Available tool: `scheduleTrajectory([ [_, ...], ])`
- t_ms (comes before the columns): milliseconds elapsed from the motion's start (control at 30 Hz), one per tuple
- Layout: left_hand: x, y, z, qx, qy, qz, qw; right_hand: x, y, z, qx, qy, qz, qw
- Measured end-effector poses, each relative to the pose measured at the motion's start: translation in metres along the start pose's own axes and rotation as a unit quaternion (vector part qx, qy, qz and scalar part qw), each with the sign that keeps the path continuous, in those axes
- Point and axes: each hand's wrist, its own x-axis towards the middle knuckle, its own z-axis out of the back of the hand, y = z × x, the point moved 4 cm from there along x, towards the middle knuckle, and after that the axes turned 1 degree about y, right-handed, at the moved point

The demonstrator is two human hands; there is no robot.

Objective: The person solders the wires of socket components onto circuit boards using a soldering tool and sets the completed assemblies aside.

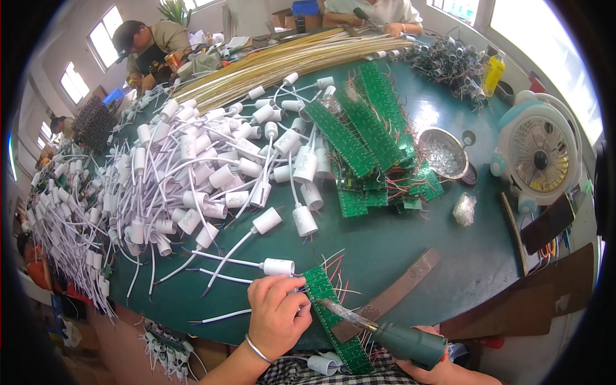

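Note:
A green circuit board strip (350,350) lies slanting near the table's front edge, red and white wires sticking out along its right side. My left hand (276,314) is closed at the strip's upper left edge, pinching a thin blue wire (299,290). White cylindrical lamp holders with cords lie around it; one lamp holder (278,267) sits just above my fingers. My right hand (430,362) is wrapped round a green soldering iron (410,344). Its metal tip (326,303) reaches the strip close to my left fingertips. The iron's body hides part of my right hand.
A big heap of white lamp holders (212,160) covers the left side. Stacked green boards (366,122), a metal bowl (443,153) and a fan (540,151) stand beyond. A brown curved strip (391,292) lies beside the iron. Other people work at the far side.

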Motion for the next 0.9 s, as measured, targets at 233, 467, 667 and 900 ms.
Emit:
scheduleTrajectory([
  [233, 0.000, 0.001, -0.001, -0.004, -0.002, -0.008, 1.000, 0.002, 0.001, -0.001, -0.022, 0.016, 0.027, 0.999],
  [467, 0.001, 0.001, 0.000, -0.003, -0.004, -0.011, 1.000, 0.003, 0.005, 0.000, -0.041, 0.036, 0.042, 0.998],
  [667, 0.003, 0.003, -0.001, -0.008, -0.003, -0.014, 1.000, 0.006, 0.007, 0.000, -0.057, 0.029, 0.071, 0.995],
  [900, 0.004, 0.002, 0.000, -0.006, -0.005, -0.014, 1.000, -0.002, -0.032, 0.012, -0.036, -0.041, 0.064, 0.996],
])
